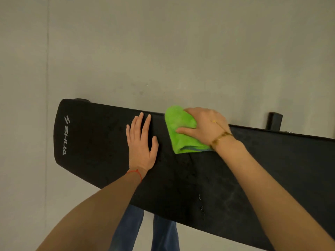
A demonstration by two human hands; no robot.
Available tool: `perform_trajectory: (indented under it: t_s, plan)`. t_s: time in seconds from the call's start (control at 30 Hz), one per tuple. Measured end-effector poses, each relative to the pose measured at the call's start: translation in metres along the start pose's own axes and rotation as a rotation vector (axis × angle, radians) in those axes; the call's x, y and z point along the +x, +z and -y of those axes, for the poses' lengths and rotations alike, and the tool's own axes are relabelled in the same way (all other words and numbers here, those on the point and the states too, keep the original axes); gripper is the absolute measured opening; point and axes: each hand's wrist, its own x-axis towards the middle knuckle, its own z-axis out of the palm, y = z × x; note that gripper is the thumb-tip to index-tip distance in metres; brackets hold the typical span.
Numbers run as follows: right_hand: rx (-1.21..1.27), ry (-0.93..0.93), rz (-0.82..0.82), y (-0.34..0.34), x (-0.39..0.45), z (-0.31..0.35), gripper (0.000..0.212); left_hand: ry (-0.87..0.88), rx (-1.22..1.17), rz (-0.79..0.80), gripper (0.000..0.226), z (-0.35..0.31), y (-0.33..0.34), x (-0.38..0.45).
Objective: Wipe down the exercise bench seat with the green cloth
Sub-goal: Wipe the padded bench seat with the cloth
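Underfoot, grey floor (163,42); droplet-speckled black bench seat (94,142) under green cloth (179,131)

left hand (140,144) flat on bench seat (94,140) | right hand (204,125) presses green cloth (179,131)

One legible marking appeared: the brand name "SHUA" (65,140) in pale grey capitals, with a stylised double-stroke emblem beside it, printed near the rounded left end of the long black padded exercise bench seat (101,142). The lettering ran crosswise to the seat's length.
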Motion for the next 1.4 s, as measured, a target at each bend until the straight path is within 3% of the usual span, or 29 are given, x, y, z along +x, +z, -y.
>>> perform_trajectory:
  t_s: [0.17,0.27,0.43,0.67,0.93,1.07,1.17,1.27,1.4]
  plan:
    - [-0.064,0.083,0.0,-0.028,-0.042,-0.047,0.08,-0.022,0.009,0.032,0.059,0.0,0.0,0.001]
    - [-0.081,0.129,0.063,-0.028,-0.016,-0.021,0.07,-0.007,0.007,0.026,0.059,0.0,0.0,0.001]
    - [-0.031,0.057,0.117,-0.001,0.024,0.024,0.073,0.006,-0.008,0.001,0.059,0.001,0.001,0.001]
    - [-0.014,0.141,0.043,-0.027,-0.035,-0.037,0.072,-0.014,0.005,0.016,0.059,-0.001,0.001,0.001]
    - [-0.045,0.046,0.07,0.006,0.026,0.026,0.074,0.007,-0.006,-0.01,0.059,0.001,0.002,0.001]
    - [0.049,0.052,0.001,-0.008,-0.016,-0.016,0.073,0.003,-0.003,-0.007,0.059,0.001,0.002,0.001]
    - [-0.036,0.117,-0.021,-0.026,-0.042,-0.042,0.071,-0.015,0.011,0.009,0.059,0.0,0.002,0.001]
    - [-0.102,0.152,0.022,-0.026,-0.024,-0.024,0.073,-0.003,0.016,0.007,0.059,-0.001,0.002,0.001]
    - [-0.123,0.064,0.085,-0.003,0.021,0.023,0.074,0.007,0.014,-0.004,0.059,0.001,0.002,0.0]
